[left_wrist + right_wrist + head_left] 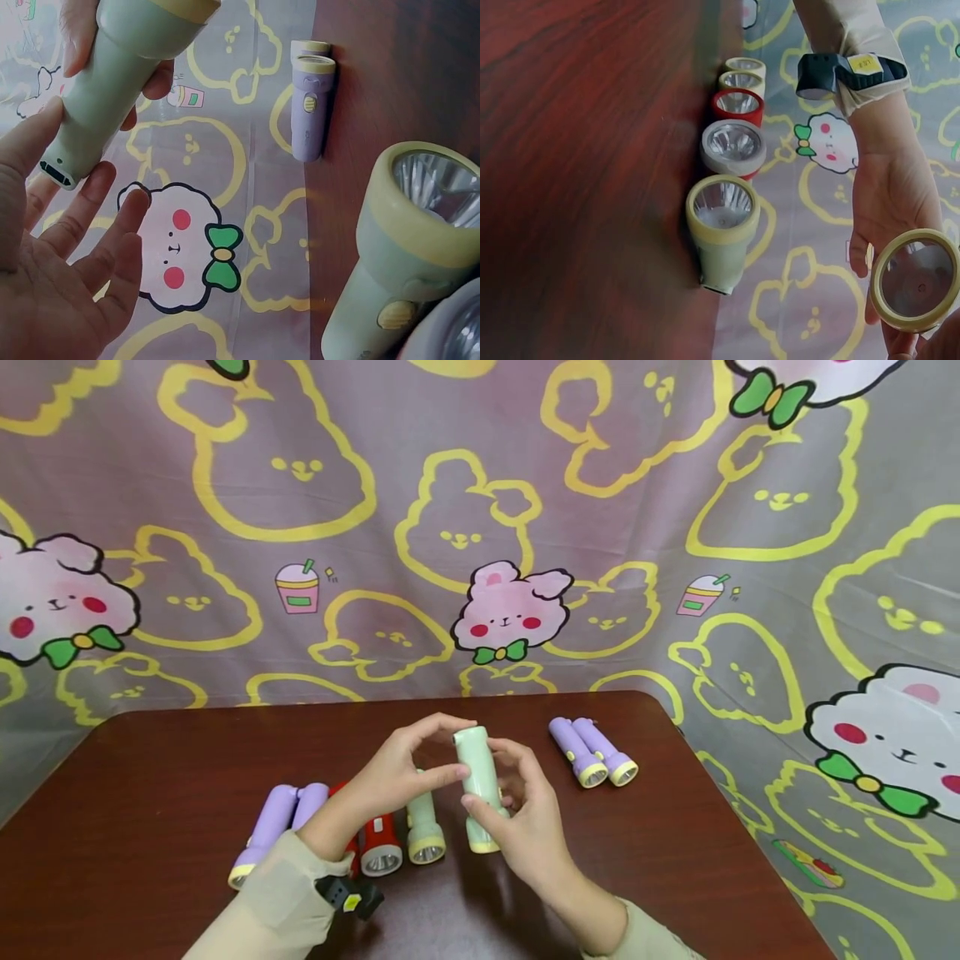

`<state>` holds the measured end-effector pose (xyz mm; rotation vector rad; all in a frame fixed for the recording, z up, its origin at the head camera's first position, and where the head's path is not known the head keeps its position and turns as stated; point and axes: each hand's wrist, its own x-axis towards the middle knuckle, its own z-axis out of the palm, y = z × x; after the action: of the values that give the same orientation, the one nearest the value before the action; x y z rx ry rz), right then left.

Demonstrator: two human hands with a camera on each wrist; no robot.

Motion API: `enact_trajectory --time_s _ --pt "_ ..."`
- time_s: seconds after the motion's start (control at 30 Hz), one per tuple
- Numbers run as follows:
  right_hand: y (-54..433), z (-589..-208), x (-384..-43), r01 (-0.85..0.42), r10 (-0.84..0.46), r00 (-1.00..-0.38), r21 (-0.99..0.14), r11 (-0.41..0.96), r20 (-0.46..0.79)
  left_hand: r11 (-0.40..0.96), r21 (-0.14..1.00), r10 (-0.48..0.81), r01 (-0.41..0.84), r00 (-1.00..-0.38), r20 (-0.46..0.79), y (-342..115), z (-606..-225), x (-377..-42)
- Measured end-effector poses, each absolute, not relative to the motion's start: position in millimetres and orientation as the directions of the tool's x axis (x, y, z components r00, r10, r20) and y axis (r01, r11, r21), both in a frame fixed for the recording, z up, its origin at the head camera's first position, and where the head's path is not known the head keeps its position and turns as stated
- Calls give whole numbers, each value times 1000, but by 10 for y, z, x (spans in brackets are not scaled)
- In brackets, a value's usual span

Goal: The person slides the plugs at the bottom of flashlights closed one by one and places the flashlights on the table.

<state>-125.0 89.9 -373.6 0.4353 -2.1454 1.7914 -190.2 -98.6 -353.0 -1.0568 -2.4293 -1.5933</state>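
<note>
A pale green flashlight (pixel 477 764) with a yellow rim is held above the table, lens end down and toward me. My right hand (pixel 531 814) grips it around the lens end, thumb across the front. At the tail end, my left hand (pixel 405 768) pinches it between thumb and fingertips; the left wrist view shows a dark slotted patch on the tail of this flashlight (pixel 105 90). Just left of it, a second green flashlight (pixel 425 827) lies on the table beside a red flashlight (pixel 381 839) with a pale rim. My left forearm partly hides another red one.
Two purple flashlights (pixel 266 827) lie at the left of the row, partly behind the left sleeve. Another purple pair (pixel 588 752) lies side by side at the back right of the brown table (pixel 645 860). A patterned curtain (pixel 375 568) hangs behind the table.
</note>
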Motion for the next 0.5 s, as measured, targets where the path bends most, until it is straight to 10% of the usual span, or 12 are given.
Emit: enact_trajectory --time_s 0.5 --pt "880 -3721 -1324 -422 -67 -907 -887 186 417 274 788 476 551 -790 387 -1059 -3518 -1909"
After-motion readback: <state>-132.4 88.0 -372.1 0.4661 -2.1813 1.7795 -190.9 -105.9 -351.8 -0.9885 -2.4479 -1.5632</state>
